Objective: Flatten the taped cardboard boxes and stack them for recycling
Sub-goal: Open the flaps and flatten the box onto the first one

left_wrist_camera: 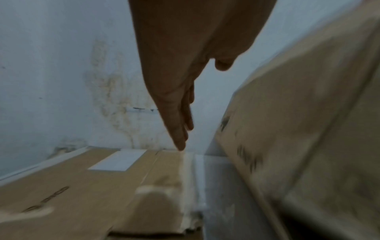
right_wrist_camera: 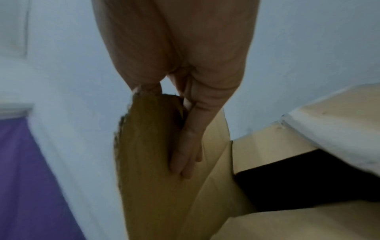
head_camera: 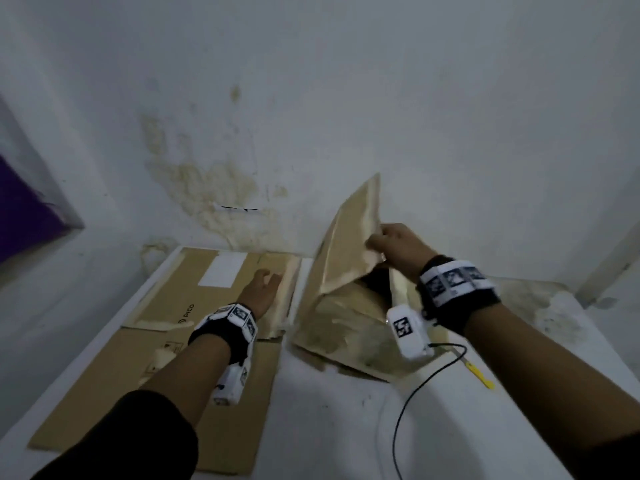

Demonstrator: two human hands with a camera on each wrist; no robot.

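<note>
Flattened cardboard sheets (head_camera: 166, 344) (left_wrist_camera: 78, 186) with a white label lie on the left of the white table (head_camera: 339, 427). My left hand (head_camera: 265, 287) (left_wrist_camera: 176, 113) is over their far right edge, fingers straight and holding nothing; contact is unclear. To the right stands a taped, stained box (head_camera: 339, 323) (left_wrist_camera: 308, 129), partly opened, its inside dark. My right hand (head_camera: 384, 245) (right_wrist_camera: 185, 146) grips its raised flap (head_camera: 349, 237) (right_wrist_camera: 148, 162), fingers on the inner face and thumb behind the edge.
A stained white wall (head_camera: 346, 116) rises right behind the table. A small yellow tool (head_camera: 479, 374) lies on the table right of the box, near a black cable (head_camera: 412, 393). A purple surface (head_camera: 20, 216) is at the far left.
</note>
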